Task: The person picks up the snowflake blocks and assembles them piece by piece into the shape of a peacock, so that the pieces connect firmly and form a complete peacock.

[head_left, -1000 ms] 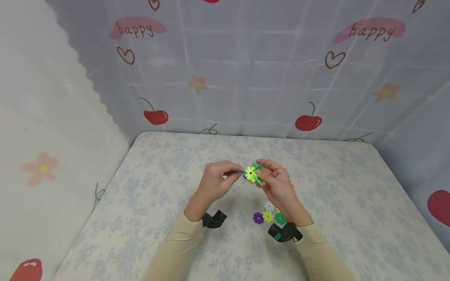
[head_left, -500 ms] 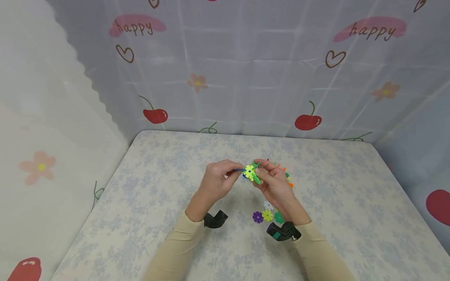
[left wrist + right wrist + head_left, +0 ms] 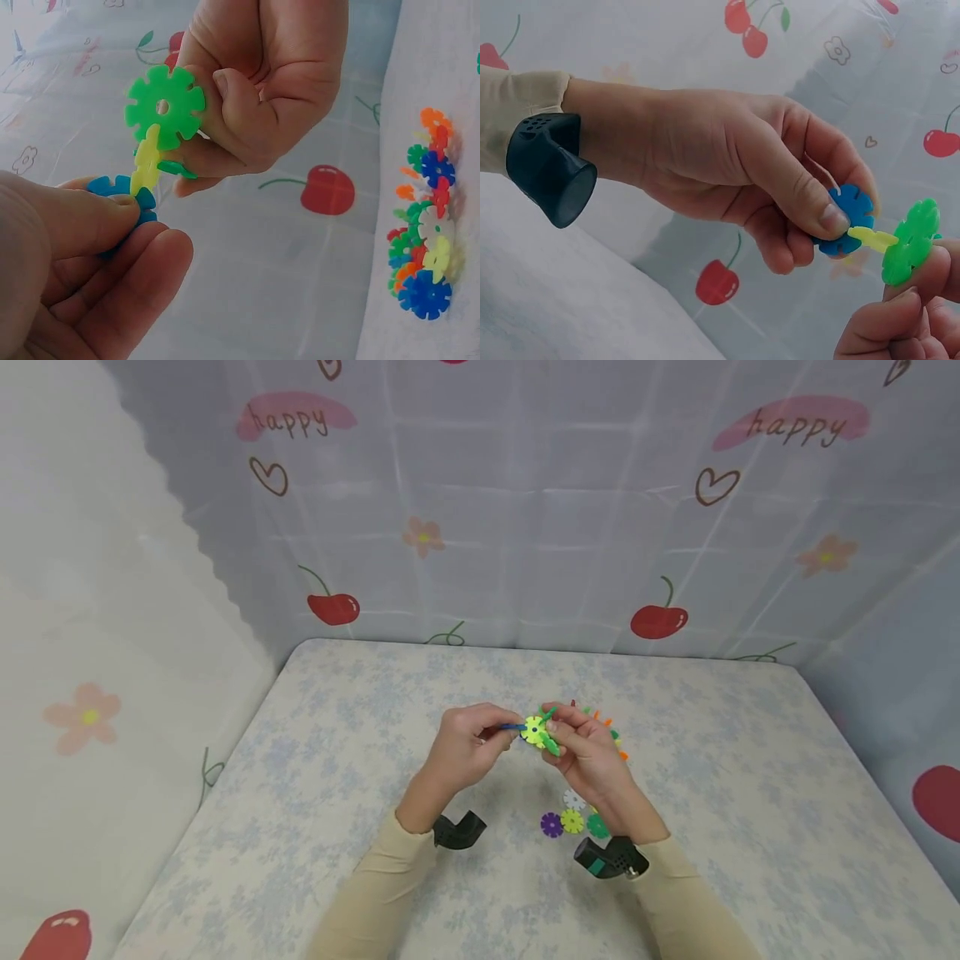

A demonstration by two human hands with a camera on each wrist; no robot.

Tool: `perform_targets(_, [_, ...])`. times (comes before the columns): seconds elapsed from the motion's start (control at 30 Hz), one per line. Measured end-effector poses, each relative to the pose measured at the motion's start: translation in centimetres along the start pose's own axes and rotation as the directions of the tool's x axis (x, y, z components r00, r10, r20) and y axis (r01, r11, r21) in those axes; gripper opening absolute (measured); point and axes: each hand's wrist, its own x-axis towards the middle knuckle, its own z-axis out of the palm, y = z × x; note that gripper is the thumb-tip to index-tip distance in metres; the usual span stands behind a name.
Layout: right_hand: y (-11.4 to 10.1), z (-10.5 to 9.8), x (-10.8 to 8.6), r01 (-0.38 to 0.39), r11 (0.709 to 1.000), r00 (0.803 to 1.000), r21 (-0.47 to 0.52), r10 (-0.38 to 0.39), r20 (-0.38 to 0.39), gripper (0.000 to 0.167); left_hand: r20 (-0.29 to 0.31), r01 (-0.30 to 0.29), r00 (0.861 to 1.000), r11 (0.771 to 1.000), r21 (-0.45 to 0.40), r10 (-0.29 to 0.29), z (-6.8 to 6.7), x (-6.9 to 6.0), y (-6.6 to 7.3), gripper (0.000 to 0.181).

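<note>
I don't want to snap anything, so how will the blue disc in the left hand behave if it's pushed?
Pinched in the left hand, the blue disc looks unbent, so it's probably stiff. Being thin, it's likely light. It meets the yellow disc, so a push may move both.

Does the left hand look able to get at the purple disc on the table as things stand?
Probably not right away: the left hand is pinching the blue disc. Once freed, likely yes, since nothing covers the purple disc in the head view.
</note>
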Motion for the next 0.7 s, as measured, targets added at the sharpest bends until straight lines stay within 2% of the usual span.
perform_targets(0.07, [-0.1, 0.2, 0.0, -0.01, 1.0, 1.0, 0.003, 0.01, -0.01, 0.026, -0.008, 0.016, 1.0, 1.0, -0.008, -0.016, 0.1, 0.0, 0.0, 0.01])
perform_targets(0.13, [-0.3, 0.4, -0.1, -0.018, 1.0, 0.999, 0.001, 0.018, -0.028, 0.024, -0.028, 0.069, 0.997, 0.997, -0.034, -0.07, 0.2, -0.1, 0.0, 0.01])
perform_targets(0.2, [-0.6, 0.6, -0.1, -0.024, 1.0, 0.999, -0.017, 0.023, -0.046, 0.023, -0.05, 0.138, 0.989, 0.987, -0.079, -0.142, 0.4, -0.1, 0.0, 0.011])
perform_targets(0.3, [-1.0, 0.8, -0.1, -0.036, 0.998, 0.997, -0.058, 0.032, -0.067, 0.024, -0.063, 0.234, 0.966, 0.955, -0.18, -0.249, 0.3, -0.1, 0.2, 0.011])
perform_targets(0.4, [-1.2, 1.0, -0.1, -0.068, 0.995, 0.996, -0.07, 0.063, -0.068, 0.026, -0.038, 0.284, 0.95, 0.91, -0.302, -0.309, 0.0, 0.0, 0.2, 0.011])
perform_targets(0.5, [-1.3, 1.1, 0.0, -0.103, 0.993, 0.992, -0.048, 0.1, -0.071, 0.025, 0.014, 0.312, 0.942, 0.859, -0.405, -0.335, -0.3, 0.1, 0.2, 0.011])
perform_targets(0.57, [-1.2, 1.2, -0.1, -0.116, 0.993, 0.991, -0.032, 0.114, -0.076, 0.024, 0.038, 0.321, 0.94, 0.841, -0.435, -0.339, -0.4, 0.2, 0.4, 0.012])
perform_targets(0.7, [-1.2, 1.2, -0.3, -0.116, 0.993, 0.99, -0.034, 0.113, -0.082, 0.022, 0.03, 0.313, 0.943, 0.847, -0.43, -0.332, -0.2, 0.2, 0.5, 0.013])
